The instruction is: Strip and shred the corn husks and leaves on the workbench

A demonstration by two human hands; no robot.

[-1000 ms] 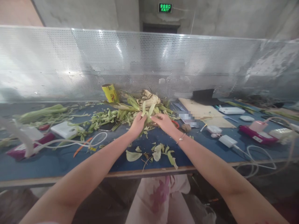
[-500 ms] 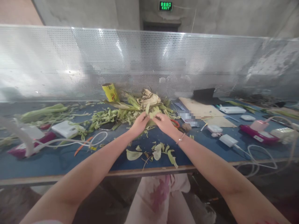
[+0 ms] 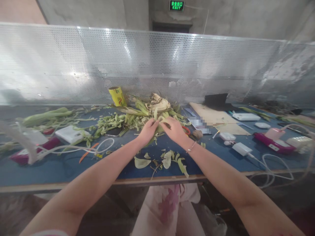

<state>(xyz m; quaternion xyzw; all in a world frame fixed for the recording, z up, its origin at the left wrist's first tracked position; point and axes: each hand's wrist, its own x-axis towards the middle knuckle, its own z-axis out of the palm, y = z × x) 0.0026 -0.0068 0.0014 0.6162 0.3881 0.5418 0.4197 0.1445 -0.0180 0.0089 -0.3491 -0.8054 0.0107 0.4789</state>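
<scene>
Nearest you, torn leaf scraps [image 3: 167, 160] lie on the blue table [image 3: 61, 168] between your forearms. Both arms reach straight ahead and meet at the near edge of the heap of green husks [image 3: 137, 118]. Your left hand [image 3: 147, 130] and right hand [image 3: 175, 129] are side by side, fingers curled and pinched on one pale green leaf strip [image 3: 156, 115] that stands up between them, its long axis pointing away from you. Both hands are equally near it. Beyond stands a yellow cup [image 3: 117, 96] against the perforated metal screen [image 3: 73, 65].
</scene>
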